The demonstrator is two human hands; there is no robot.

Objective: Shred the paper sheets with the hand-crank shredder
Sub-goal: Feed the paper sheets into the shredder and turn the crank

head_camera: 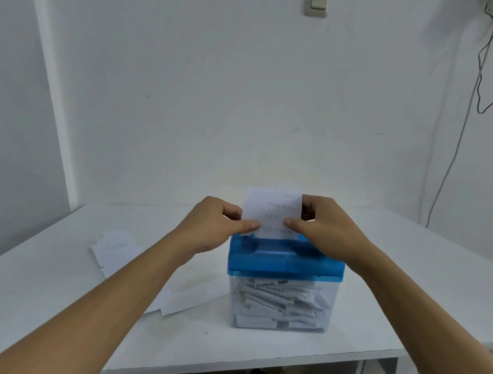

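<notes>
At frame centre, shredder [285,266]: clear bin (full of strips).
Paper sheet [271,212]: upright, lower edge seemingly in slot.
Left hand [215,225]: pinches its left edge.
Right hand [325,225]: pinches its right edge.

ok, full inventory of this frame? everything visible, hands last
paper sheet: one, white with faint print, upright, lower edge at the shredder's slot
shredder top: one, blue, on the bin
bin: one, clear, on the table, centre
shreds: many, white, inside the bin
loose sheets: several, white, flat on the table left of the bin
table: one, white
light switch: one, off-white, wall, top
cables: a few, dark and grey, wall at right
left hand: pinches the sheet's left edge
right hand: pinches its right edge
</notes>
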